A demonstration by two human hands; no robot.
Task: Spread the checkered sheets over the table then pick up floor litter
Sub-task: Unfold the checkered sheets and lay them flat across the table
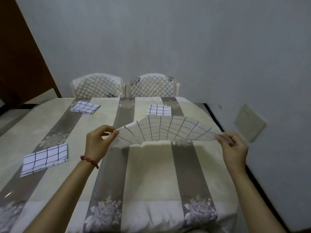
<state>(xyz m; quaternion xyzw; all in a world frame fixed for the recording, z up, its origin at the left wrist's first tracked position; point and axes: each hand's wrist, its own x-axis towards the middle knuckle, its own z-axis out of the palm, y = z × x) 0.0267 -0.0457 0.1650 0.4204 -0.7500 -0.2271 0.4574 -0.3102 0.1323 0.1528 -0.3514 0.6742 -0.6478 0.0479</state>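
A white sheet with a dark checkered grid (165,129) hangs stretched and billowing above the table's right half. My left hand (98,142) pinches its left corner, and my right hand (233,147) pinches its right corner. Three folded checkered sheets lie flat on the table (151,174): one at the near left (45,158), one at the far left (85,107) and one at the far middle (159,110). The table wears a cream and grey striped cloth with flower prints. No litter shows in the visible strip of floor.
Two quilted cream chairs (98,87) (152,86) stand side by side behind the far edge. A brown door (20,56) fills the left. A beige flat pad (249,123) leans against the grey wall on the right, past the table's dark edge.
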